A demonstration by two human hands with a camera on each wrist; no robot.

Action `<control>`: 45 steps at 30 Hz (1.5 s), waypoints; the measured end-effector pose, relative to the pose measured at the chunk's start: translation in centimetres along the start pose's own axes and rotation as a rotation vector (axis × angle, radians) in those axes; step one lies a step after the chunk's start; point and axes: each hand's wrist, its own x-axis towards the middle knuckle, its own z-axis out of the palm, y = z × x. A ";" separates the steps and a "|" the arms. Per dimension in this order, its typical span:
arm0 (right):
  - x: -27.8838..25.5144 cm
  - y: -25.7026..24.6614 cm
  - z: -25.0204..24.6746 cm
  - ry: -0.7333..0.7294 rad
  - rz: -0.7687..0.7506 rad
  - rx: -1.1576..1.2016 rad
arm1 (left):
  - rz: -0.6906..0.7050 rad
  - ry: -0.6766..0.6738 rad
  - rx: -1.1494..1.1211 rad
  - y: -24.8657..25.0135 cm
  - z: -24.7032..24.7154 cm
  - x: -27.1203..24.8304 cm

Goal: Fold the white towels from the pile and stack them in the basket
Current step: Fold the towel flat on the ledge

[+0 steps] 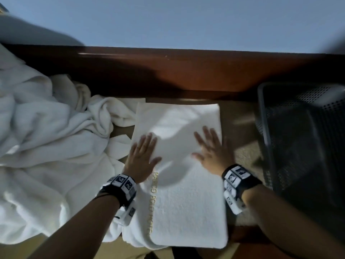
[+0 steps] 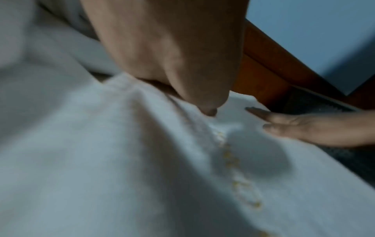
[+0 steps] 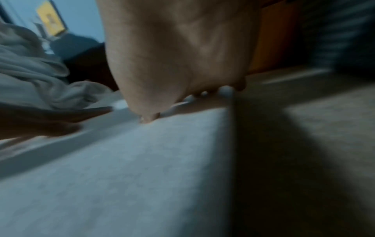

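Observation:
A folded white towel (image 1: 179, 184) with gold stitched lettering (image 1: 152, 202) lies lengthwise in front of me on the beige surface. My left hand (image 1: 142, 156) lies flat on its left side, fingers straight. Flat on the towel's right side, my right hand (image 1: 211, 148) has its fingers spread. The pile of unfolded white towels (image 1: 43, 146) fills the left. A dark perforated basket (image 1: 306, 139) stands at the right. In the left wrist view the towel (image 2: 142, 160) shows the lettering and my right hand's fingers (image 2: 284, 123). The right wrist view shows the towel's right edge (image 3: 142, 168).
A dark wooden rail (image 1: 186, 71) runs across behind the towel, with a pale blue wall (image 1: 177, 21) beyond it. The beige surface (image 1: 244, 157) shows between the towel and the basket. A yellow object (image 3: 51, 18) stands far off in the right wrist view.

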 end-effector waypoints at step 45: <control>-27.1 -7.3 18.4 0.279 0.755 1.052 | -0.347 -0.182 -0.851 -1.0 9.4 -28.4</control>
